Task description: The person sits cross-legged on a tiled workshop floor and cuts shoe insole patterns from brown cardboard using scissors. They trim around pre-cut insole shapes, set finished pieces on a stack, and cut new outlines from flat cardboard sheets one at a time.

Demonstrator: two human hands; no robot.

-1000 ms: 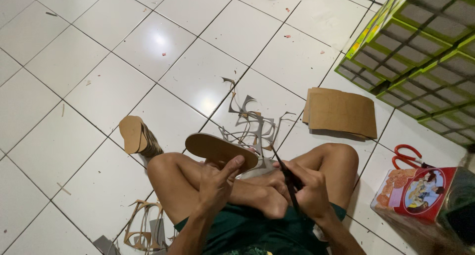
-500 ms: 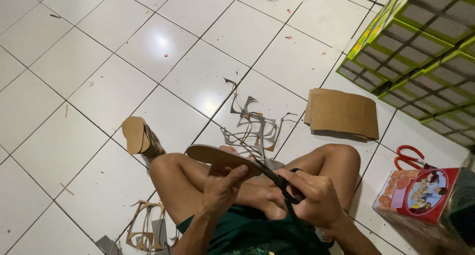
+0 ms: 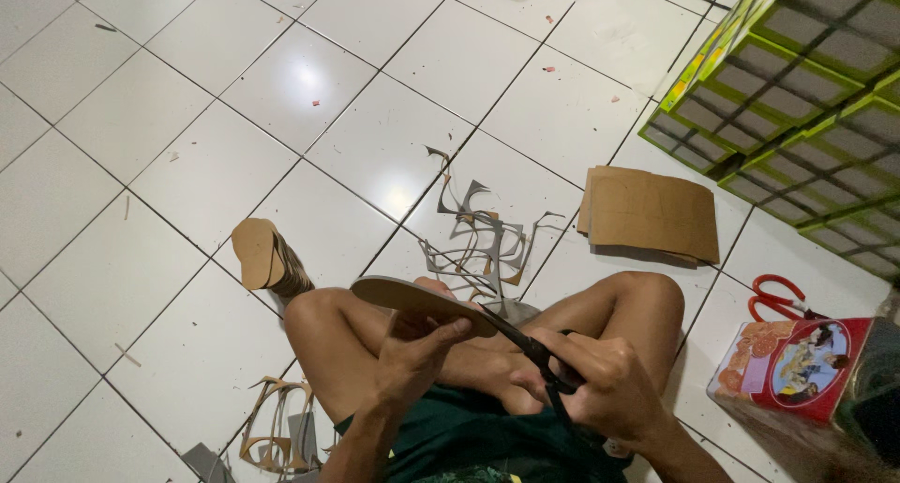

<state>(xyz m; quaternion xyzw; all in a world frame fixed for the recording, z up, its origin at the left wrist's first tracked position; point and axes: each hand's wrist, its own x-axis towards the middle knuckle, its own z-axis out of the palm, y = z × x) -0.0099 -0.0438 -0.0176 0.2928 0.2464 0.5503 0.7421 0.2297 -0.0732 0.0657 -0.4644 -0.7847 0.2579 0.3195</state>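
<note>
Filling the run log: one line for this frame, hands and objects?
left hand: holds sole-shaped cutout | right hand: works black scissors at cutout edge | floor: stack of cut soles, cardboard sheets, offcuts, red scissors

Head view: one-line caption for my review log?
Seated on tile, left hand holds a sole-shaped cutout while right hand trims it with black scissors.

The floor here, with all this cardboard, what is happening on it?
A person sits cross-legged on the white tiled floor. The left hand holds a sole-shaped cardboard piece, and the right hand works black scissors at its edge. A stack of cut soles stands to the left, offcuts lie ahead, flat cardboard sheets and red-handled scissors to the right.
</note>
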